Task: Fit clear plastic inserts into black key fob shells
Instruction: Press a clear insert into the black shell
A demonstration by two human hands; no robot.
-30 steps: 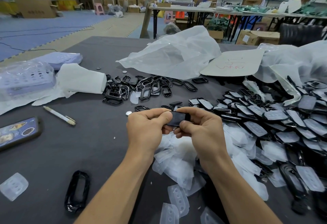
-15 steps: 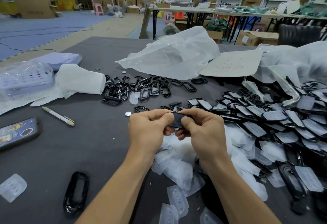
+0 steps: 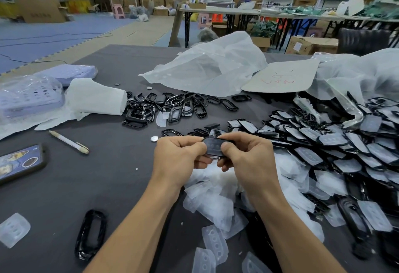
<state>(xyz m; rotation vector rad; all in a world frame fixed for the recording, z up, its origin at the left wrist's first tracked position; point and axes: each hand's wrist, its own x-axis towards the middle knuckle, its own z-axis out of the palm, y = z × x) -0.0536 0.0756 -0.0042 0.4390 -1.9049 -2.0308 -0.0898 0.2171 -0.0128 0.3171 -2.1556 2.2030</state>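
A black key fob shell (image 3: pixel 213 145) with a clear insert in it is held above the table between both hands. My left hand (image 3: pixel 180 157) pinches its left end, thumb on top. My right hand (image 3: pixel 248 157) pinches its right end, thumb pressing the face. Below the hands lies a heap of clear plastic inserts (image 3: pixel 213 203). To the right spreads a large pile of fitted shells (image 3: pixel 336 149). A cluster of empty black frames (image 3: pixel 170 106) lies further back.
On the grey table (image 3: pixel 108 175) lie a pen (image 3: pixel 69 142), a phone (image 3: pixel 20 162), a loose black frame (image 3: pixel 90 232), a single clear insert (image 3: pixel 13 228) and a coin cell (image 3: pixel 154 138). Plastic bags (image 3: pixel 209 67), a cardboard sheet (image 3: pixel 282 77) and purple trays (image 3: pixel 28 95) stand behind.
The two thumbs have drawn slightly apart, so more of the shell's face with its insert shows between them. Both hands stay in the same place.
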